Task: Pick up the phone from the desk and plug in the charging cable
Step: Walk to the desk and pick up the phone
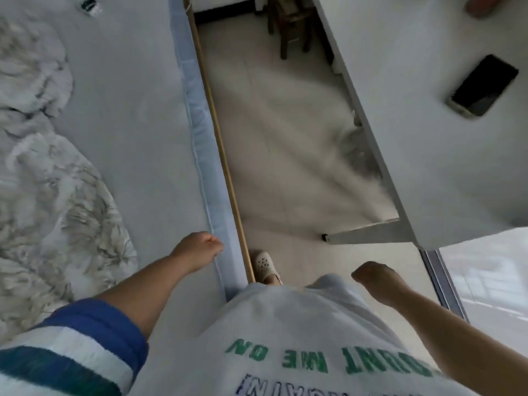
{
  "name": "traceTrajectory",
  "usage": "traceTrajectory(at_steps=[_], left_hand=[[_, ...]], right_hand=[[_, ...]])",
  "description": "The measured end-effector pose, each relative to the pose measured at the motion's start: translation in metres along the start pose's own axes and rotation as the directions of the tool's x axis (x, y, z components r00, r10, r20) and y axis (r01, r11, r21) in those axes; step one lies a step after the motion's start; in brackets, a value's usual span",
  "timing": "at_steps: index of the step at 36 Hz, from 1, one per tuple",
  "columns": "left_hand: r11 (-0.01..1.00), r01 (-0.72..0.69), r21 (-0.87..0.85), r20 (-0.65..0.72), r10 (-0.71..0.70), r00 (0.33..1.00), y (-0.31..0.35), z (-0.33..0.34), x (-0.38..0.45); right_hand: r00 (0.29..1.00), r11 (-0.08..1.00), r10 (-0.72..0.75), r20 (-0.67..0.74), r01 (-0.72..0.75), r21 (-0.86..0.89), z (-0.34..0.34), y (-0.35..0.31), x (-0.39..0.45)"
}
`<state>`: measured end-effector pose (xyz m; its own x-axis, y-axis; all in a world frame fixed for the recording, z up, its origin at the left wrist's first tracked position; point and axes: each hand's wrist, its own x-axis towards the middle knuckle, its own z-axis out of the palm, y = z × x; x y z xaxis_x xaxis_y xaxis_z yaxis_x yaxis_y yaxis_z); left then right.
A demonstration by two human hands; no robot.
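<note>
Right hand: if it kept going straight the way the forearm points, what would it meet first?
The right hand, loosely curled and holding nothing, points up and left toward bare floor between bed and desk. The way looks free; the phone lies well off to the right. Depth is unclear.

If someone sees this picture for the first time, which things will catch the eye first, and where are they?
The dark phone lies flat on the white desk at upper right, untouched. Both hands hang low and loosely closed: the left hand beside the bed edge, the right hand over the floor.
</note>
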<state>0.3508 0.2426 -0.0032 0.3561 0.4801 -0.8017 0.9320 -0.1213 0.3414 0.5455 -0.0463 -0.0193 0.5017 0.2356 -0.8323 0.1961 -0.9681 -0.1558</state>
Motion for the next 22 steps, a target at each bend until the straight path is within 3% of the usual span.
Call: traceTrajectory(at_steps=[8, 15, 22], left_hand=[[0.996, 0.076, -0.047, -0.017, -0.077, 0.997, 0.043, -0.048, 0.054], [0.984, 0.030, 0.174, 0.025, -0.035, 0.999, 0.081, -0.074, 0.089], [0.985, -0.018, 0.170, 0.008, 0.017, 1.000, 0.158, -0.125, 0.137]], right_hand=[[0.997, 0.992, -0.081, 0.018, 0.079, 0.102, -0.048, -0.079, 0.050], [0.993, 0.973, -0.111, 0.032, 0.102, 0.207, -0.097, -0.118, 0.089], [0.976, 0.916, -0.200, -0.089, 0.218, 0.337, -0.169, -0.151, 0.104]])
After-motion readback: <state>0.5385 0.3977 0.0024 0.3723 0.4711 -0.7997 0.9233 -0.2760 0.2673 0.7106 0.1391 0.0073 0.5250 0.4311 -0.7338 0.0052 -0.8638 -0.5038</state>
